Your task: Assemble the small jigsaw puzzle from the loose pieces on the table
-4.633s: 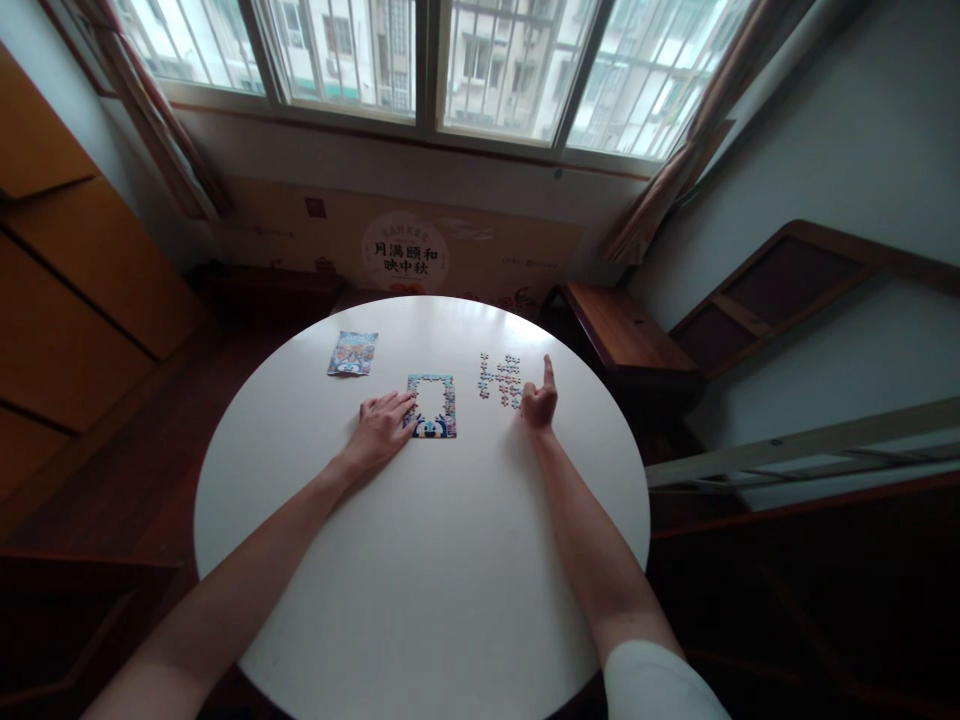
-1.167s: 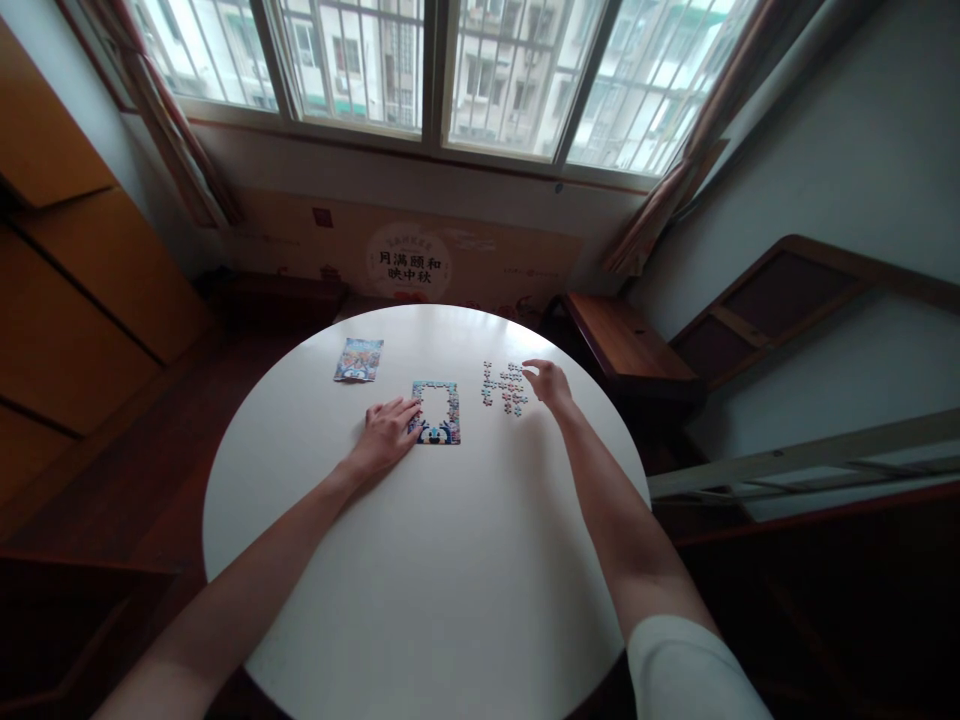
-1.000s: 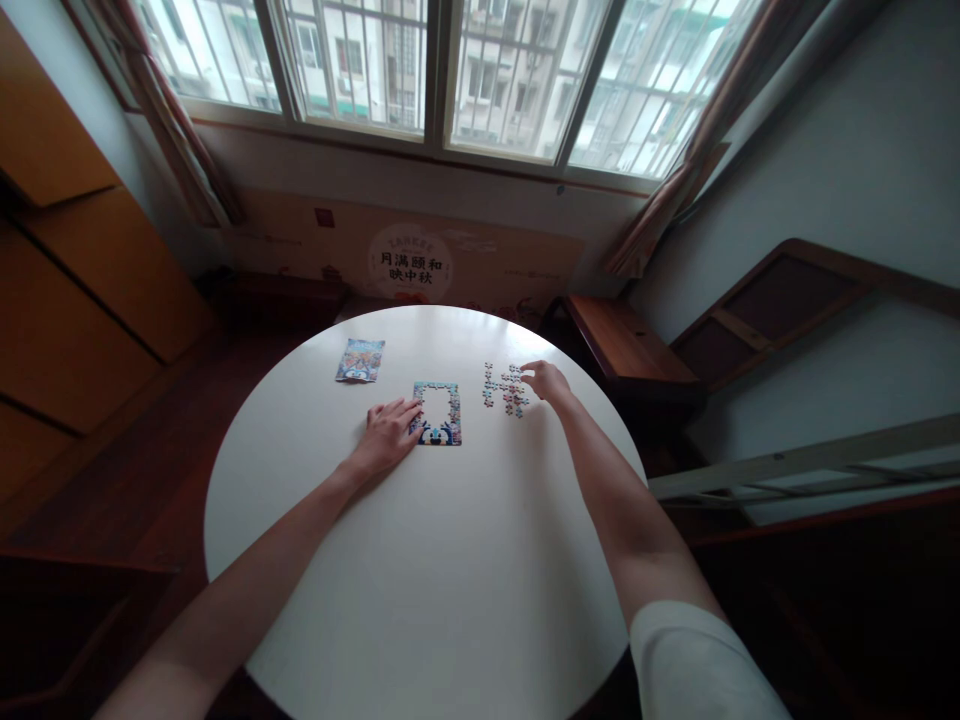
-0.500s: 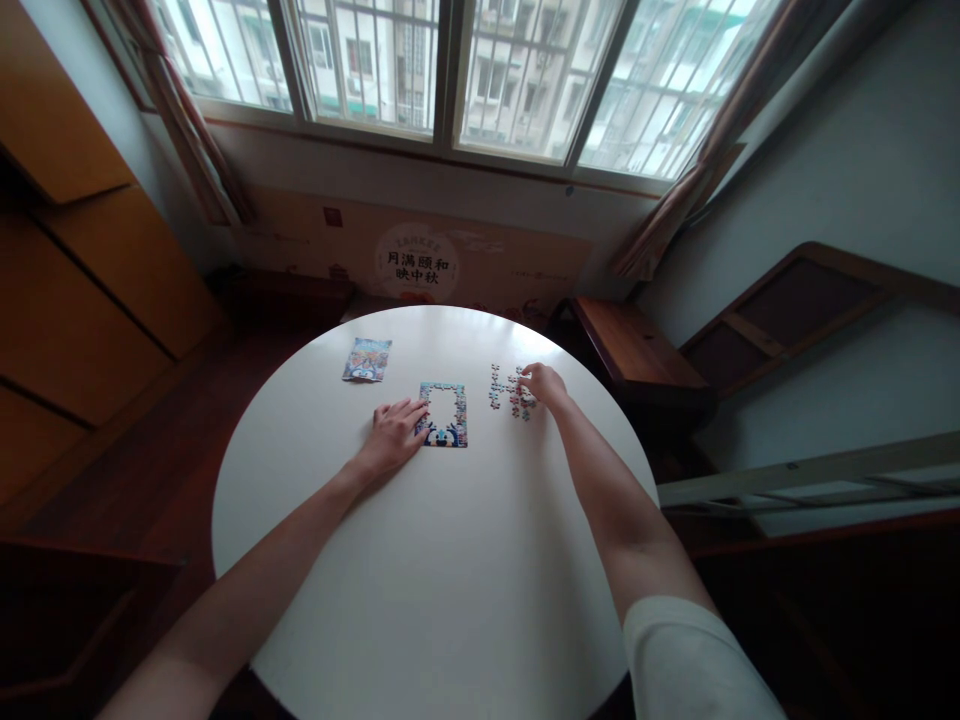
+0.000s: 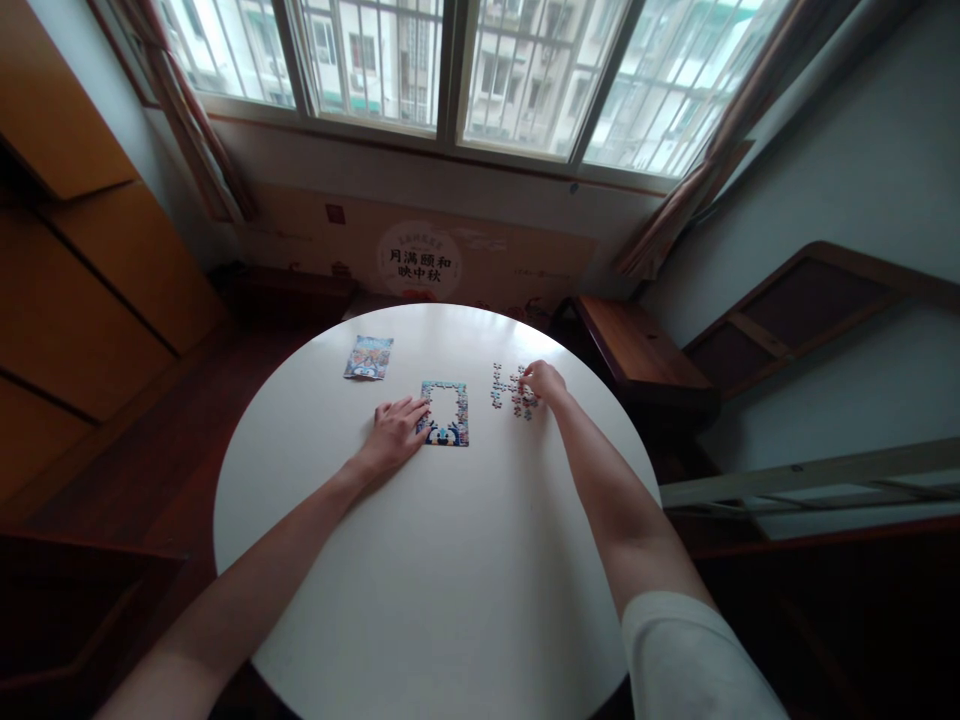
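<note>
A partly built jigsaw frame, blue-edged with an empty white middle, lies on the round white table. My left hand lies flat with fingers spread, its fingertips on the frame's left edge. To the right sit several loose puzzle pieces laid out in rows. My right hand reaches over their right side, fingers curled in a pinch on the pieces; whether one is held is too small to tell.
A small printed picture card lies at the table's far left. A dark wooden side table stands beyond the right edge. Wooden cabinets line the left wall, and a barred window is ahead.
My right hand went from pointing upward near the pieces to reaching over them with fingers curled down. My left hand stayed on the frame. The view shifted slightly.
</note>
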A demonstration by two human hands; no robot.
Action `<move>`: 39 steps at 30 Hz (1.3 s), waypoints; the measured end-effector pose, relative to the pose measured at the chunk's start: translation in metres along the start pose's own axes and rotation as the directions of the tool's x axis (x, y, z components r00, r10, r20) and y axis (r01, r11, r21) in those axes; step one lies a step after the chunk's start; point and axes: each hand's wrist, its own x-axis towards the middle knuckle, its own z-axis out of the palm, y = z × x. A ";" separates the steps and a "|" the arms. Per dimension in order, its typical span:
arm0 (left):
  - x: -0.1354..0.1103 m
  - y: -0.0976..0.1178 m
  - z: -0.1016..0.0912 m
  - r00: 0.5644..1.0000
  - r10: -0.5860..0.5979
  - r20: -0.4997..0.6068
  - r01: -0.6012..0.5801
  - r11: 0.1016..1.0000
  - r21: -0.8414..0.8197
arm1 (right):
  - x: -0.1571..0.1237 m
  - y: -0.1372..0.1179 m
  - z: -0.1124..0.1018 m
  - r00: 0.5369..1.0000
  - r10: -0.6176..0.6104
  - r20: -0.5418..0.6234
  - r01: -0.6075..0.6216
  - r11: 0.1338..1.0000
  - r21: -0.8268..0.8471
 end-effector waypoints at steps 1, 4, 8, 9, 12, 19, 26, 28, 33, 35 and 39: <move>0.000 0.000 0.000 1.000 0.001 0.001 -0.001 1.000 -0.001 | 0.000 0.000 0.000 1.000 0.001 0.011 -0.001 1.000 0.013; 0.000 0.001 -0.001 1.000 0.003 0.002 -0.003 1.000 -0.004 | -0.002 0.000 -0.002 1.000 0.008 0.030 -0.010 0.999 0.046; 0.000 0.003 -0.003 1.000 -0.004 0.007 0.005 1.000 -0.012 | -0.003 -0.001 -0.004 0.999 0.020 0.026 -0.022 0.999 0.050; 0.000 0.003 -0.003 1.000 -0.005 0.008 0.005 1.000 -0.014 | -0.003 -0.001 -0.004 0.999 0.022 0.027 -0.023 0.999 0.049; 0.000 0.002 -0.003 1.000 -0.005 0.006 0.005 1.000 -0.012 | -0.003 -0.002 -0.002 1.000 0.024 0.011 -0.024 0.998 0.059; 0.000 0.002 -0.002 1.000 0.005 -0.001 -0.005 1.000 -0.011 | -0.007 -0.005 -0.006 1.000 0.025 0.009 -0.026 0.971 0.238; 0.000 0.001 -0.002 1.000 -0.007 0.012 0.007 1.000 -0.001 | -0.037 -0.041 -0.024 0.966 -0.256 0.037 0.215 0.874 0.437; 0.000 0.001 -0.002 1.000 -0.006 0.014 0.006 1.000 -0.002 | -0.052 -0.058 -0.022 0.898 -0.414 0.151 0.315 0.842 0.438; 0.001 0.002 -0.002 1.000 -0.007 0.008 0.007 1.000 -0.004 | -0.082 -0.096 -0.007 0.718 -0.555 0.421 0.448 0.831 0.330; 0.001 0.003 -0.003 1.000 -0.011 0.011 0.011 1.000 -0.006 | -0.087 -0.106 0.001 0.672 -0.561 0.483 0.488 0.826 0.282; 0.001 0.004 -0.003 1.000 -0.007 0.007 0.007 1.000 -0.006 | -0.093 -0.118 0.014 0.678 -0.550 0.488 0.542 0.822 0.174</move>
